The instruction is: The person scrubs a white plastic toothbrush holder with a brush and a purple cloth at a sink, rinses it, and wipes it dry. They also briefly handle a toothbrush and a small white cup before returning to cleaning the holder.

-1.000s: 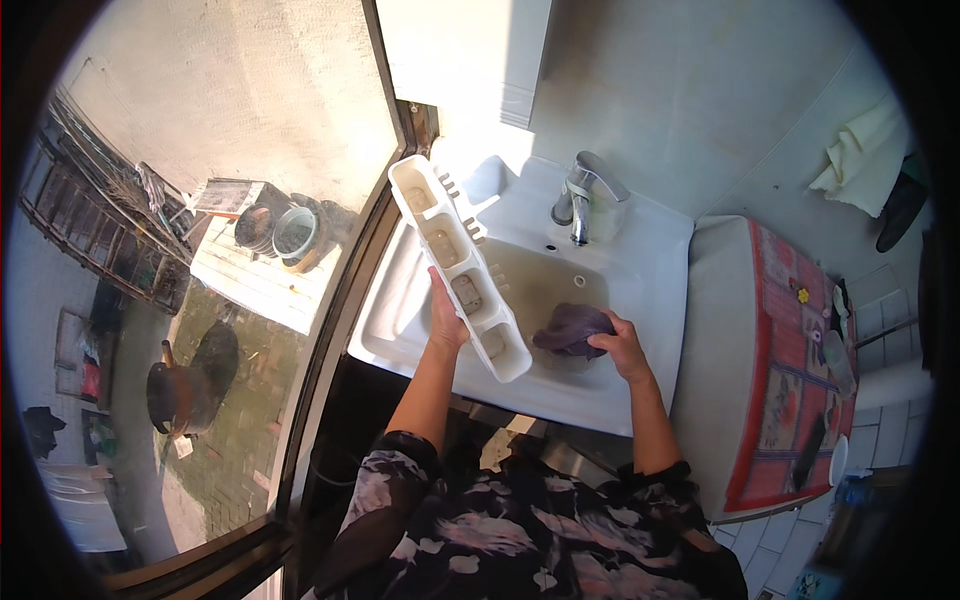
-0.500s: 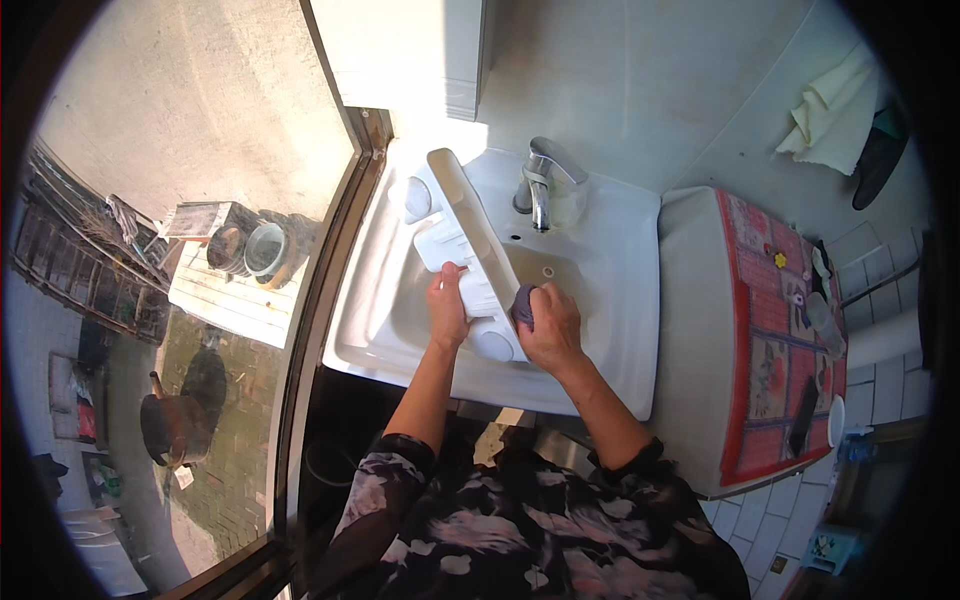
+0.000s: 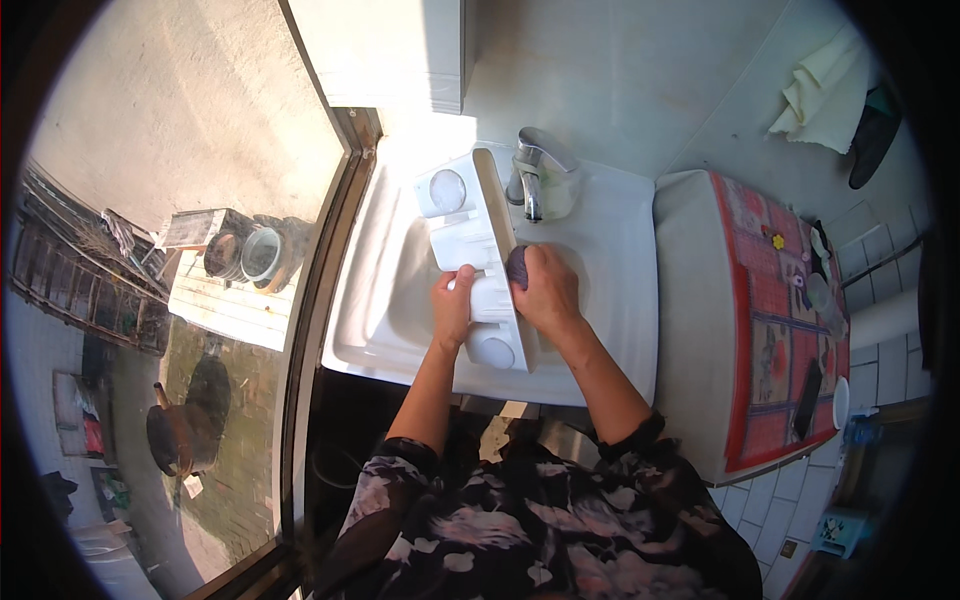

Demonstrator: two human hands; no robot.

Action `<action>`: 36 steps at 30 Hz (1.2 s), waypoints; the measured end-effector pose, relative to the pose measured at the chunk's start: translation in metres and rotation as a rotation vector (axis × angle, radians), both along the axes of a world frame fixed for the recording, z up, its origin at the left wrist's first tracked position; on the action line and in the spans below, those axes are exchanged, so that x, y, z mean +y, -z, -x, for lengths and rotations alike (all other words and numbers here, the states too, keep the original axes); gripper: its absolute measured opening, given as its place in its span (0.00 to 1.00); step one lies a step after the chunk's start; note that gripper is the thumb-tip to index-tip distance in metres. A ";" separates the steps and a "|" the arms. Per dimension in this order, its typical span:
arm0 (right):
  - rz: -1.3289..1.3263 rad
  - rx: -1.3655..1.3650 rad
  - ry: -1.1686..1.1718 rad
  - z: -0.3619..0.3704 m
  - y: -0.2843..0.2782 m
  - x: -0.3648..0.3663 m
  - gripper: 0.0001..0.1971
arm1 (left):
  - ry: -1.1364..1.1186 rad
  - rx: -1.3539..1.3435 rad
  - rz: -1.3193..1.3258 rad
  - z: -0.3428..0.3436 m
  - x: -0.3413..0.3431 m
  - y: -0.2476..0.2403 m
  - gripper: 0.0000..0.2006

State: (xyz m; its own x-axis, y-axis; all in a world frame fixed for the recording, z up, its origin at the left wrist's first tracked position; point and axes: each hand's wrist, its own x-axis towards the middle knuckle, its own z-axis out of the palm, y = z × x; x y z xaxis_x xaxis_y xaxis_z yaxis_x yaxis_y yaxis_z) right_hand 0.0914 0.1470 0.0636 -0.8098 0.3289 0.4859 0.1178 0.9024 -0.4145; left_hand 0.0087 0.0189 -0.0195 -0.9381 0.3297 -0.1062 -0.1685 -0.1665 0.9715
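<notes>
Over the white sink (image 3: 625, 330) I hold a long white plastic rack (image 3: 468, 244), tilted on its side. Rounded compartments and circular ends stick out along its left side. My left hand (image 3: 452, 306) grips the rack by one of these middle parts, with the thumb on top. My right hand (image 3: 550, 296) is closed around a dark purple-grey scrubber (image 3: 517, 268), pressed against the rack's right side. Whether it is a sponge or a bunched cloth, I cannot tell. Behind the rack's far end stands a chrome faucet (image 3: 532, 185).
Right of the sink, a covered surface carries a red patterned cloth (image 3: 770, 330) with small items on it. A pale towel (image 3: 822, 95) hangs on the far right wall. On the left, a dark-framed window (image 3: 318, 270) runs close beside the sink.
The rack has turned more upright, showing more of its compartment side and less of its long inner channel. My right hand with the scrubber has moved slightly farther away along it.
</notes>
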 end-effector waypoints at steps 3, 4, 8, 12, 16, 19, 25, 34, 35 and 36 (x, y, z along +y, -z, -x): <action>0.135 -0.380 0.054 -0.005 -0.004 -0.001 0.17 | 0.001 -0.035 -0.022 0.002 -0.002 0.000 0.21; 0.159 -0.293 0.071 -0.007 -0.005 -0.002 0.17 | 0.011 -0.028 0.000 0.003 -0.004 -0.001 0.21; 0.285 -0.136 0.139 -0.005 -0.008 0.001 0.15 | 0.090 0.049 0.135 0.002 -0.005 -0.008 0.22; 0.287 -0.134 0.159 0.007 -0.021 0.014 0.17 | 0.096 0.067 0.052 -0.003 -0.007 -0.019 0.22; 0.310 -0.168 0.182 0.018 -0.035 0.021 0.19 | 0.127 0.149 0.158 -0.010 -0.012 -0.022 0.23; 0.265 -0.203 0.157 0.015 -0.035 0.015 0.19 | 0.080 0.093 0.105 -0.008 -0.011 -0.017 0.23; 0.344 -0.325 0.180 -0.004 -0.018 -0.001 0.17 | 0.027 0.082 0.214 -0.003 -0.014 -0.001 0.21; 0.324 -0.050 0.243 0.013 -0.032 0.017 0.14 | 0.158 0.064 0.195 -0.020 -0.020 -0.006 0.19; 0.331 -0.042 0.279 0.021 -0.041 0.029 0.15 | 0.175 0.084 0.149 -0.022 -0.020 -0.007 0.20; 0.305 -0.036 0.270 0.029 -0.050 0.036 0.16 | 0.190 0.064 0.136 -0.025 -0.020 -0.008 0.20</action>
State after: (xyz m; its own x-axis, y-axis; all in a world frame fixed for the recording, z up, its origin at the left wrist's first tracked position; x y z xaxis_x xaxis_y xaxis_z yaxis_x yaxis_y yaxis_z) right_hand 0.0622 0.1833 0.1135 -0.6893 0.6566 0.3061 0.3533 0.6735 -0.6493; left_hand 0.0335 -0.0010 -0.0113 -0.8669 0.4875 -0.1039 -0.1217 -0.0050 0.9926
